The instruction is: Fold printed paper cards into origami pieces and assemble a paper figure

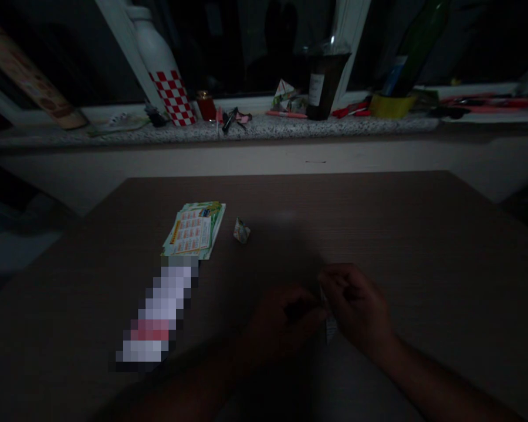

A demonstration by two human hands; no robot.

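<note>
Well, we have one brown table (378, 223) filling most of the frame, with one speckled windowsill (264, 128) running across the top. Up there we count one white bottle (167, 70) with red checks, upper left, one dark cup (325, 85) at upper centre and one green bottle (422, 47), upper right. Down at lower centre, our two hands: the left hand (286, 319) has thumb and fingertips pinched narrow at the paper's edge, and the right hand (361, 308) pinches it from the other side. One pixelated object (158, 316) lies lower left, and one stack of printed sheets (193, 230), green-edged with rows of orange print, sits just above it. Between our hands, lower centre, stands the paper slip (330, 329): one, narrow, greyish, its lower end tapering, finer detail lost in shadow. Smallest, one angular folded paper (242, 231), pale and patterned, rests right of the stack.
</note>
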